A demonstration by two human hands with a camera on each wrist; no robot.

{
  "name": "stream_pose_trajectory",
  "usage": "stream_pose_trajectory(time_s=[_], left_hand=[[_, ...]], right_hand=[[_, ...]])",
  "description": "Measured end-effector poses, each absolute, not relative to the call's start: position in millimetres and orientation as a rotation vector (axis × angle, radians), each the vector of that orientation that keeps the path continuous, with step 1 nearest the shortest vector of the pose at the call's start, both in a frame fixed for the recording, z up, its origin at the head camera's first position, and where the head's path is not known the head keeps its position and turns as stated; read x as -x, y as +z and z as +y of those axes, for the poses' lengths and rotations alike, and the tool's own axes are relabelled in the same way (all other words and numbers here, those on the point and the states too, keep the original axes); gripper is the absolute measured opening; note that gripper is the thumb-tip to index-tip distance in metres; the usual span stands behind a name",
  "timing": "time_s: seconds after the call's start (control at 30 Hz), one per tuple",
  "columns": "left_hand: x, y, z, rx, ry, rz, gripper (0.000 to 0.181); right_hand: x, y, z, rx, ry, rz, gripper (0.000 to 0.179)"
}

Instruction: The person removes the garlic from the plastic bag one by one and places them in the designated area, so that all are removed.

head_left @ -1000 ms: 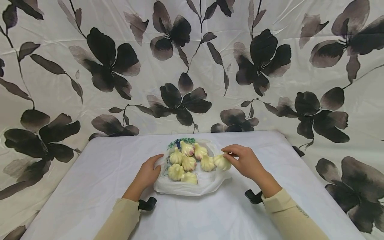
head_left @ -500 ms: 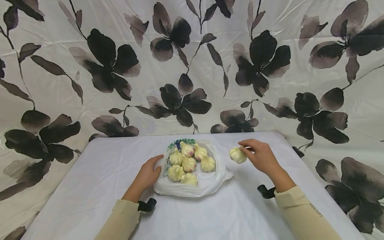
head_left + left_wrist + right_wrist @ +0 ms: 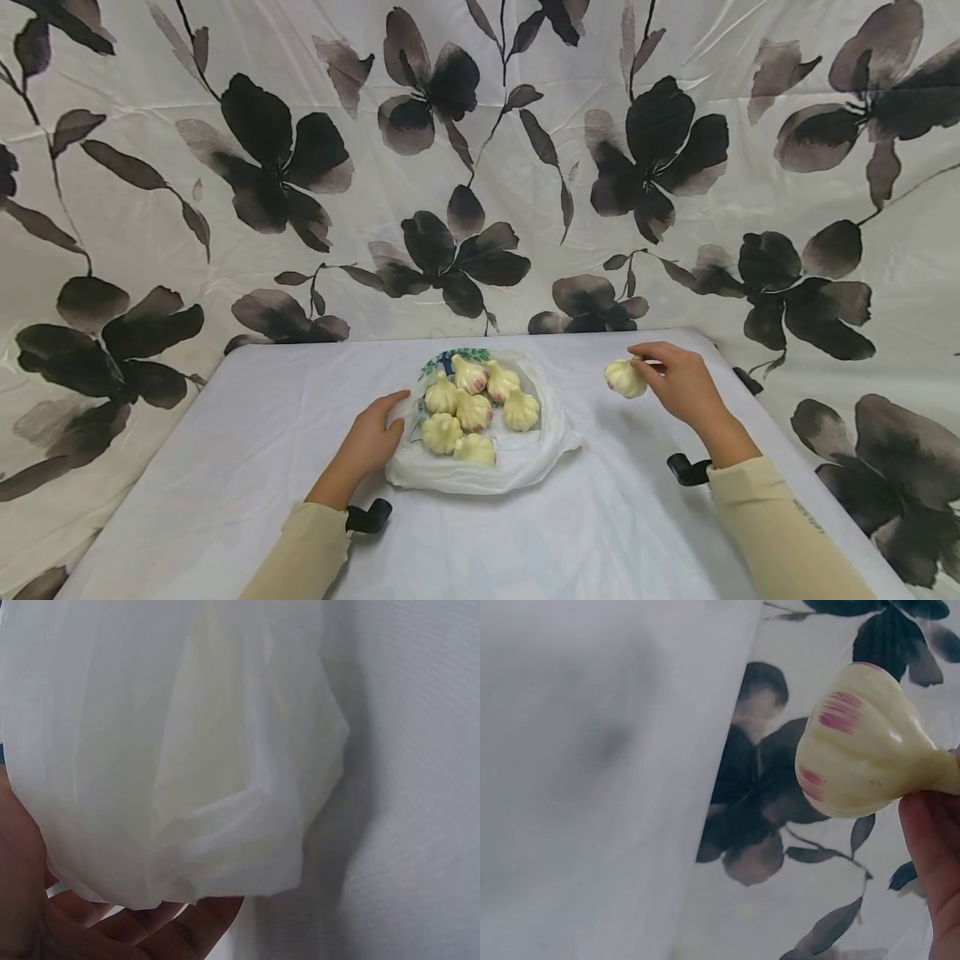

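My right hand (image 3: 678, 385) pinches a garlic bulb (image 3: 626, 379) by its stem, held above the table to the right of the bag. In the right wrist view that garlic bulb (image 3: 859, 742) is pale yellow with pink streaks, and fingers (image 3: 930, 847) grip its neck. Several more garlic bulbs (image 3: 474, 412) lie in a white plastic bag (image 3: 480, 480) with a green and blue print. My left hand (image 3: 369, 437) holds the bag's left side. In the left wrist view the bag (image 3: 187, 765) partly hides the fingers (image 3: 199, 922).
A white cloth covers the table (image 3: 300, 375), whose far edge meets a hanging curtain (image 3: 540, 275) with dark flowers. Dark wrist cameras sit on both wrists, below beige sleeves (image 3: 780, 533).
My right hand has carried the garlic bulb from the bag's right edge farther right and slightly up, away from the bag. The left hand stays at the bag.
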State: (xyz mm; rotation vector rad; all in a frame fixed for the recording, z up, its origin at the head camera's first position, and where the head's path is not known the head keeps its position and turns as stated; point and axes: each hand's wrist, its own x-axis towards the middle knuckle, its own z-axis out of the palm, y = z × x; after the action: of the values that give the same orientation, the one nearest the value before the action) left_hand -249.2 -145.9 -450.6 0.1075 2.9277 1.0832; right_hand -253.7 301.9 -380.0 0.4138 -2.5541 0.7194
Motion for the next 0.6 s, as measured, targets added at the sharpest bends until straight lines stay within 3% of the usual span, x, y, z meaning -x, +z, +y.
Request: stream_pose_trajectory(time_s=[0.6], left_hand=[[248.7, -452.1, -145.7, -0.117, 1.091, 2.934, 0.05]], right_hand=[[264.8, -382.9, 338.8, -0.186, 0.731, -2.673, 0.031]])
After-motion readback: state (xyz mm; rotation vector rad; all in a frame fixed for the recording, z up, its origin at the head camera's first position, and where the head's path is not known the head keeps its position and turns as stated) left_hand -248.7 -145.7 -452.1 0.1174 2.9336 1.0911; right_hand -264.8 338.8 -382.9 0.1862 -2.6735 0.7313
